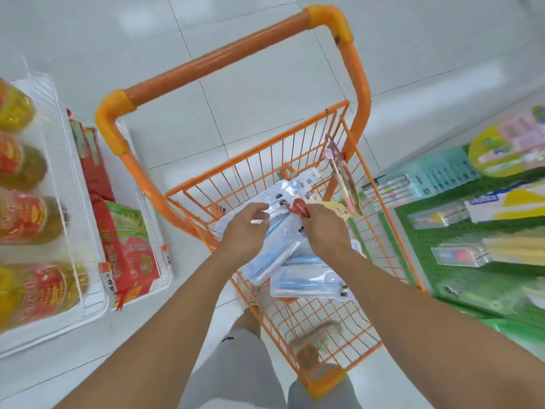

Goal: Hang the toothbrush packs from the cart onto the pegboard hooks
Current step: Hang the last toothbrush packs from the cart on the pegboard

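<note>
Your hands meet mid-frame inside the orange cart, hemmed by its wire walls; open floor lies above. Your left hand and right hand each pinch clear blue toothbrush packs. The green pegboard sits at right.

Two hands; one orange cart; four oil bottles.

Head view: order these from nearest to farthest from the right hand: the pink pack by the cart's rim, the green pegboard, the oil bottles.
From the right hand:
1. Pink pack, just beyond, at the cart's right rim.
2. Green pegboard, further right.
3. Oil bottles, far left shelf.
</note>
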